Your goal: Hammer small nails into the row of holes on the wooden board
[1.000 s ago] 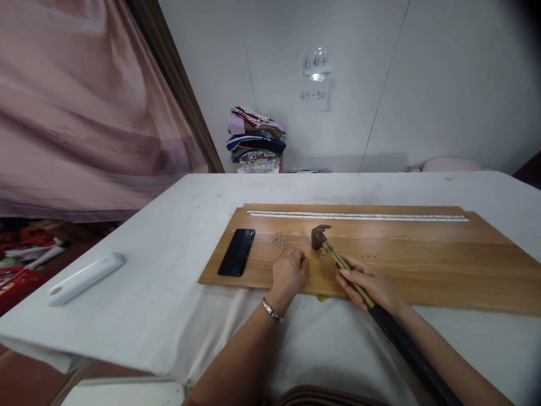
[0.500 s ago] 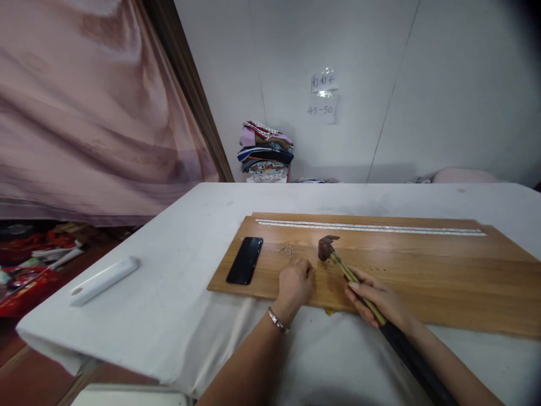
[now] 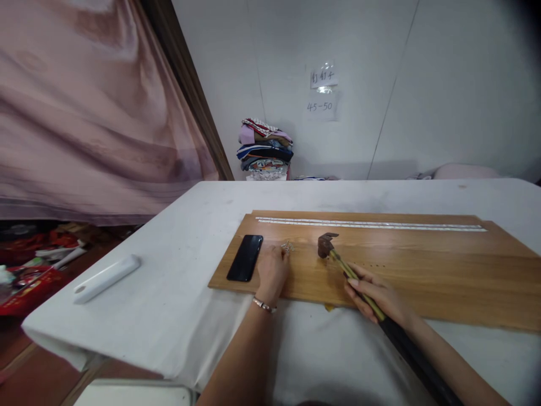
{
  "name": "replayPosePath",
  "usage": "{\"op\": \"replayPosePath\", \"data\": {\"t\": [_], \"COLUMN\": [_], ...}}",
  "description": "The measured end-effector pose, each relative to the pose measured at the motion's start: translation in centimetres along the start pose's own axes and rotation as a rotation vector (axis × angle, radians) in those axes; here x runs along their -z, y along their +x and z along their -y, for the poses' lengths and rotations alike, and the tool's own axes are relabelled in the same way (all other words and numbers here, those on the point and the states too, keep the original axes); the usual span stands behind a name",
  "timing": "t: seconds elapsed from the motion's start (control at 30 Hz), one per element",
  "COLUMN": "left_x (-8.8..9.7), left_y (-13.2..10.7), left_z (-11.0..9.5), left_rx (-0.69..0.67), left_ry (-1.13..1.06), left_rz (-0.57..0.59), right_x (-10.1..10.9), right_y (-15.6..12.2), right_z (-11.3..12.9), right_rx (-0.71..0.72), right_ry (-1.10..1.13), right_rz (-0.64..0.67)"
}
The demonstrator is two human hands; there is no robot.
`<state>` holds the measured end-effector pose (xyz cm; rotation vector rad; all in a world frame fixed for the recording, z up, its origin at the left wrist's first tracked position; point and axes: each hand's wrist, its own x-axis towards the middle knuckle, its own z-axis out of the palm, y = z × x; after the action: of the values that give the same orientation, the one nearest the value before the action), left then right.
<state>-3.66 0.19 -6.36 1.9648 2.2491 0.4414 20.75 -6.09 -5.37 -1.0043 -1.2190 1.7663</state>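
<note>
My right hand (image 3: pixel 376 293) grips a claw hammer (image 3: pixel 364 293) partway along its yellow and black handle. The brown hammer head (image 3: pixel 325 246) is at the wooden board (image 3: pixel 431 282), beside a row of small dark marks (image 3: pixel 377 265). My left hand (image 3: pixel 273 272), with a bracelet at the wrist, is over the board between the phone and a small pile of loose nails (image 3: pixel 289 246). Its fingers are bent together at the pile's near edge; whatever is between the fingertips is hidden.
A black phone (image 3: pixel 245 257) lies at the board's left end. Two white strips (image 3: pixel 372 225) run along its far side. On the white-covered table (image 3: pixel 169 254) a long white object (image 3: pixel 107 278) lies at left. Folded clothes (image 3: pixel 265 149) are stacked behind, by the wall.
My left hand has moved left and slightly away from me, from near the hammer head to the nail pile. The hammer and my right hand have hardly moved.
</note>
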Motion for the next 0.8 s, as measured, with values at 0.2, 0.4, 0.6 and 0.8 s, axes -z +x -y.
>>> {"op": "replayPosePath", "data": {"t": [0.2, 0.4, 0.6, 0.8], "left_x": [-0.2, -1.0, -1.1, -0.9], "left_y": [-0.3, -1.6, -1.9, -1.9], "left_z": [-0.7, -2.7, -3.1, -3.3], "left_rx": [-0.056, -0.203, -0.250, -0.246], "left_ry": [-0.112, -0.143, -0.092, -0.095], "left_rz": [-0.075, 0.119, 0.131, 0.130], "right_x": [-0.2, -0.1, 0.0, 0.0], "right_y": [-0.3, -0.1, 0.1, -0.1], "right_z": [0.4, 0.3, 0.1, 0.0], "right_rx": [0.005, -0.018, -0.028, -0.007], "right_ry": [0.040, 0.061, 0.064, 0.076], "right_rz": [-0.022, -0.022, -0.027, -0.007]}}
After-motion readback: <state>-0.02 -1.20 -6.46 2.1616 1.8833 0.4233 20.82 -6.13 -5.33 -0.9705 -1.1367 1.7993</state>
